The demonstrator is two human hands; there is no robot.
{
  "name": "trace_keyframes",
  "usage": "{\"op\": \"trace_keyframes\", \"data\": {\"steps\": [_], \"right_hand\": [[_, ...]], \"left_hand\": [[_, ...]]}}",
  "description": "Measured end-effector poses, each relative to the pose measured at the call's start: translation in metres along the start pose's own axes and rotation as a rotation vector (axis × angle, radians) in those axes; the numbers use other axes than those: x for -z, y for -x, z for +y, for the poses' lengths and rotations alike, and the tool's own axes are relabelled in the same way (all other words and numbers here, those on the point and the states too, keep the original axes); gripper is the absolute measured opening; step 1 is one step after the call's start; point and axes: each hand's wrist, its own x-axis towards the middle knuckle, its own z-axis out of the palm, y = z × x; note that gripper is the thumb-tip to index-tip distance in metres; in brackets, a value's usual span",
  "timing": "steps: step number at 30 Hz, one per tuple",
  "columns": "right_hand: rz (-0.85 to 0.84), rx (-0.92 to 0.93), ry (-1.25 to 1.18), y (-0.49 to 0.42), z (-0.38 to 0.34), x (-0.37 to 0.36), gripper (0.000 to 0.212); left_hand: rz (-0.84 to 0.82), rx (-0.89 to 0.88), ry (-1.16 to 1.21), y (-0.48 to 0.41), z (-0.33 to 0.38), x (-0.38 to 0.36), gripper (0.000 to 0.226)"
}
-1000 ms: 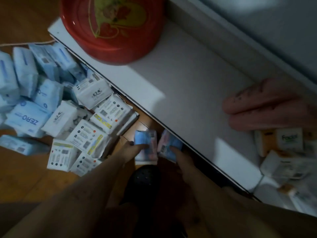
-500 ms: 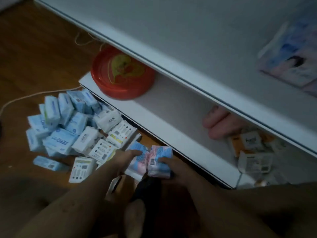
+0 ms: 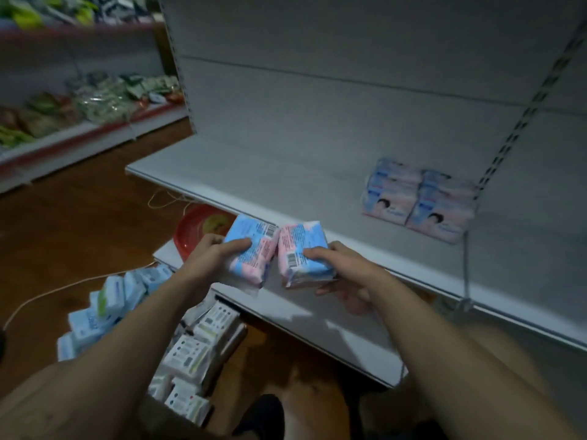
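My left hand (image 3: 209,258) grips a blue and pink soft pack (image 3: 251,249), thumb on top. My right hand (image 3: 343,268) grips a second blue and pink pack (image 3: 301,246) beside it. Both packs are held side by side in front of the edge of a white shelf (image 3: 286,173). On that shelf, at the back right, two stacks of the same kind of packs (image 3: 419,198) stand against the back panel.
A pile of blue and white packs (image 3: 127,306) lies on the wooden floor at lower left. A red round tray (image 3: 193,230) sits on the lower shelf (image 3: 317,325). Another shelf unit with green packets (image 3: 95,100) stands at far left. A dark shoe (image 3: 260,417) is below.
Both hands have lifted the two packs from near the floor up to the height of the upper shelf. The view has tilted up, so the shelf and the stacked packs show.
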Motion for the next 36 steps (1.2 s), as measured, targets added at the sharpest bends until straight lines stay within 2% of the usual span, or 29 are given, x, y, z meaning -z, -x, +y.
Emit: {"op": "trace_keyframes", "data": {"steps": [4,7,8,12,15,18,22,24,26,28,33,36], "right_hand": [[0.214,0.084,-0.073,0.020,-0.008,0.042,0.051],[0.401,0.104,-0.133,0.032,-0.001,0.083,0.052],[0.458,0.109,-0.148,0.037,0.002,0.097,0.051],[0.641,0.114,-0.152,0.050,0.018,0.147,0.045],[0.739,0.084,0.034,0.053,0.026,0.166,0.049],[0.851,0.072,0.350,0.052,0.029,0.170,0.070],[0.987,0.183,0.607,0.054,0.020,0.161,0.082],[0.994,0.168,0.721,0.049,0.013,0.157,0.089],[0.976,0.131,0.805,0.045,0.009,0.154,0.090],[0.925,0.108,0.850,0.045,0.005,0.159,0.084],[0.614,0.196,0.891,0.064,0.009,0.192,0.070],[0.583,0.269,0.835,0.068,0.014,0.195,0.059]], "left_hand": [[-0.044,-0.072,0.039,-0.001,0.031,-0.064,0.063],[-0.134,-0.058,0.067,-0.011,0.045,-0.116,0.088],[-0.159,-0.065,0.054,-0.014,0.048,-0.134,0.089],[-0.189,-0.100,-0.048,-0.016,0.053,-0.199,0.074],[-0.103,-0.189,-0.163,-0.017,0.053,-0.230,0.070],[-0.158,-0.293,-0.321,-0.020,0.054,-0.243,0.075],[-0.059,-0.457,-0.778,-0.025,0.055,-0.247,0.101],[-0.031,-0.505,-0.891,-0.023,0.057,-0.252,0.107],[-0.024,-0.536,-0.953,-0.022,0.060,-0.257,0.104],[-0.029,-0.532,-1.015,-0.024,0.065,-0.258,0.098],[-0.139,-0.561,-1.234,-0.041,0.085,-0.224,0.076],[-0.215,-0.657,-1.228,-0.053,0.086,-0.213,0.072]]}}
